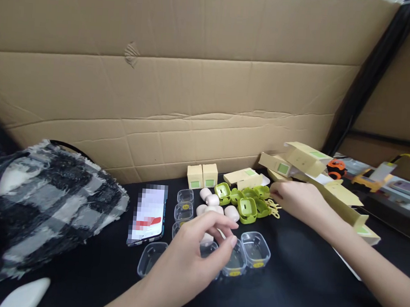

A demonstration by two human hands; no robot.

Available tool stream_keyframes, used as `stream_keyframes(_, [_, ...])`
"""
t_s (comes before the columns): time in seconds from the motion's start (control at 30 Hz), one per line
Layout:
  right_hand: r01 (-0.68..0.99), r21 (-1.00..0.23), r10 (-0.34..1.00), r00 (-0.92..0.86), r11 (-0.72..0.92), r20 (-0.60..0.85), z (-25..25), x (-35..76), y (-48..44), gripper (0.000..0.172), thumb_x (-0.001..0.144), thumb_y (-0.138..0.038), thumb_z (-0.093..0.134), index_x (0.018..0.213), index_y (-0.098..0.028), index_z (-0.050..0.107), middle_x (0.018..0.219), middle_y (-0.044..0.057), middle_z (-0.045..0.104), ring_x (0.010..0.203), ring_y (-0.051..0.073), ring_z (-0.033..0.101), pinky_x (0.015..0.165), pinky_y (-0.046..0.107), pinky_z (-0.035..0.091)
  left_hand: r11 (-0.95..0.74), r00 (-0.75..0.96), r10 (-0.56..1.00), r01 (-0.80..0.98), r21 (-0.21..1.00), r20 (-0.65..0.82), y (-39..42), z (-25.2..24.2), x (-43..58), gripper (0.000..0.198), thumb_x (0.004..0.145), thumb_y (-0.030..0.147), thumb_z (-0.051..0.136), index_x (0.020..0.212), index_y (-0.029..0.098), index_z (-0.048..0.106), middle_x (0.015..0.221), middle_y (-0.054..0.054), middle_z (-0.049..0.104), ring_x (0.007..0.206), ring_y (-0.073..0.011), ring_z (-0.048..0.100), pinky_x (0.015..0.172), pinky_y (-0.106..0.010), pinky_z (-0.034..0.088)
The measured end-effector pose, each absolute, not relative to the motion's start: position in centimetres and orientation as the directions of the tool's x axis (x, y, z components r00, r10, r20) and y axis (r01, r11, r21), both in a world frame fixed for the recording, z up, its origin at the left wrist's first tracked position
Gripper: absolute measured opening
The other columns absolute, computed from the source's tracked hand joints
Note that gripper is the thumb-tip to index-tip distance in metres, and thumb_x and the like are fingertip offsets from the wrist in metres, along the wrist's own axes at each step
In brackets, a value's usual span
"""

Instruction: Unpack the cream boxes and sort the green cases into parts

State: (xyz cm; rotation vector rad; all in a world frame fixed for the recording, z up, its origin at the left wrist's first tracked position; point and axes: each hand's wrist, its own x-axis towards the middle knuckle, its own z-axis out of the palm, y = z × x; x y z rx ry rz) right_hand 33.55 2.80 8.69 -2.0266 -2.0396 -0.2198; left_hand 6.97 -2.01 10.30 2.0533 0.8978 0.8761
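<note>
My left hand hovers over the clear plastic boxes, its fingers apart and nothing between them. White rounded cases lie just beyond it. To their right sits a cluster of green covers, with light green cords at its right side. My right hand is at the right edge of this cluster, fingers bent together near the cords; whatever its fingertips pinch is too small to make out.
A phone lies left of the boxes, beside a checked fabric bag. Two small cartons stand at the back. Opened cartons pile up at the right, near an orange object. A white object lies front left.
</note>
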Motion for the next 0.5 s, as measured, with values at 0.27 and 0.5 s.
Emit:
stream_keyframes(0.27, [1.000,0.014,0.973,-0.012,0.009,0.232,8.3,33.0,3.6,0.017,0.088,-0.021,0.056,0.080,-0.018,0.072,0.077,0.006,0.073,0.071,0.025,0.070,0.058,0.034,0.050,-0.492,0.570,0.777,0.282,0.824,0.269,-1.6,10.3,6.5,0.022,0.086,0.019,0.053,0.107,0.022,0.058,0.083,0.000,0.064,0.079,-0.0145,0.062,0.076,-0.029,0.051])
stream_keyframes(0.5, [0.931,-0.050,0.896,-0.332,0.361,0.295,11.5,26.5,8.5,0.025,0.094,-0.031,0.054,0.113,-0.017,0.060,0.114,0.007,0.063,0.096,0.020,0.063,0.082,0.040,0.052,-0.465,0.562,0.792,0.302,0.832,0.238,-0.6,10.3,6.0,0.018,0.087,0.021,0.053,0.102,0.020,0.061,0.083,-0.001,0.063,0.079,-0.0153,0.063,0.076,-0.031,0.050])
